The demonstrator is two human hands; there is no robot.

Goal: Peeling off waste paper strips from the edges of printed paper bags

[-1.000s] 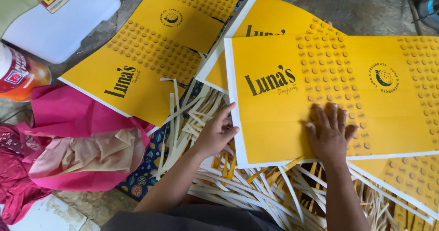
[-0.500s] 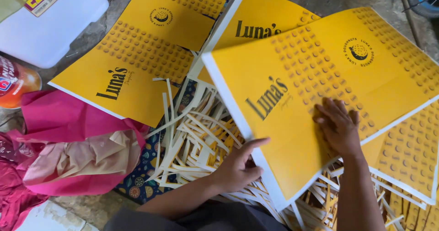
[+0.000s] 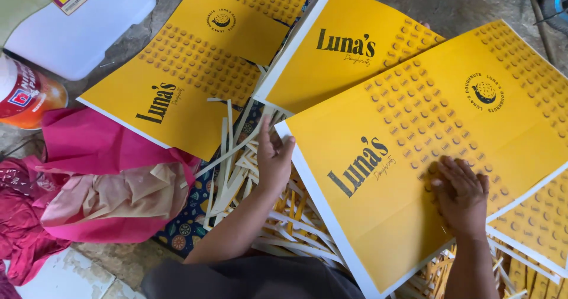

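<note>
Paper strips (image 3: 248,175) clutter the gap between yellow sheets (image 3: 414,151); pink cloth (image 3: 94,180) crowds the left.

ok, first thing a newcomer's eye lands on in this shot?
The big yellow printed sheet at centre-right, with the right hand flat on it and the left hand at its left edge. Two more yellow sheets fan out above and to the left. Under them lies a heap of pale paper strips, with crumpled pink cloth at the left.
</note>
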